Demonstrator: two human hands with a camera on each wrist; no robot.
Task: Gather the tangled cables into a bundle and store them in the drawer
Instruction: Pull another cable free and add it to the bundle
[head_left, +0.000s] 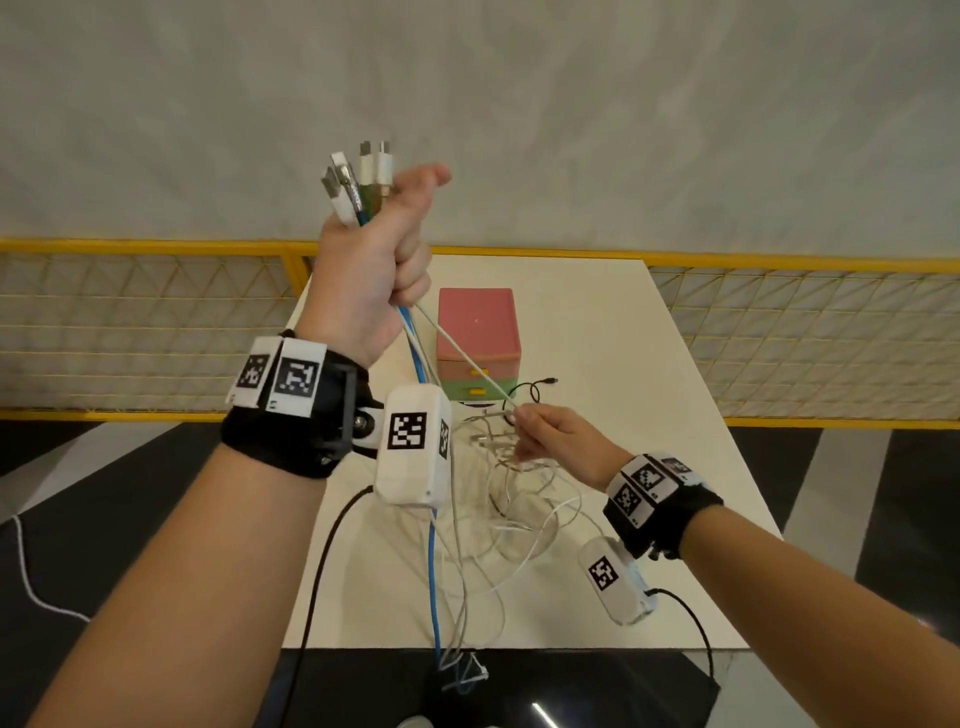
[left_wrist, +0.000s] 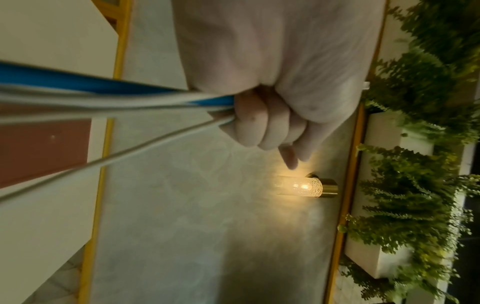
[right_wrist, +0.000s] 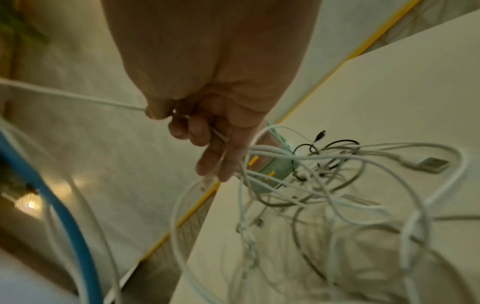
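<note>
My left hand (head_left: 382, 254) is raised high and grips a bundle of cables (head_left: 358, 182) just below their plugs, which stick up above the fist; the left wrist view shows the fingers (left_wrist: 262, 123) curled round blue and white cords (left_wrist: 130, 96). One white cable (head_left: 457, 348) runs taut from that fist down to my right hand (head_left: 540, 431), which pinches it; the right wrist view shows the fingertips (right_wrist: 182, 127) closed on it. Loose white loops (head_left: 514, 519) lie tangled on the table. A blue cable (head_left: 434, 571) hangs over the front edge. The pink and green drawer unit (head_left: 478, 343) stands behind, drawers closed.
The white table (head_left: 649, 364) is narrow, with a yellow mesh railing (head_left: 130, 322) behind it. A thin black cable (head_left: 535, 387) lies right of the drawer unit. Dark floor lies on both sides. A lit wall lamp (left_wrist: 303, 186) and green plants (left_wrist: 415, 144) appear in the left wrist view.
</note>
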